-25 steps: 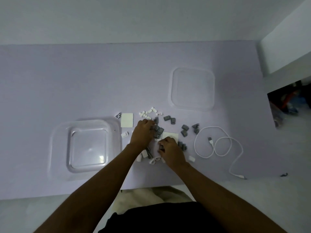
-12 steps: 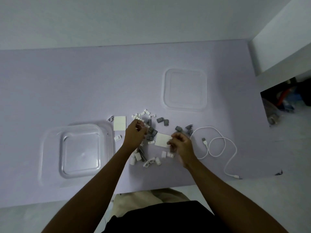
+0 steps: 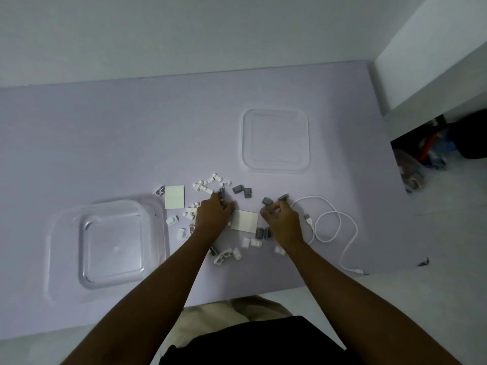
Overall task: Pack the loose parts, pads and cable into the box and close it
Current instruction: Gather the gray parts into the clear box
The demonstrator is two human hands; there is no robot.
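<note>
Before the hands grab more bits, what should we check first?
1. The box is open and ready to fill: ok.
2. The lid is off, lying apart on the table: ok.
3. The left hand has a grip on the grey parts: cannot tell, the fingers hide it.
4. The right hand has a grip: cannot tell.
5. The pads are packed: not ok, both lie on the table.
6. The cable is packed: not ok, it lies loose at the right.
</note>
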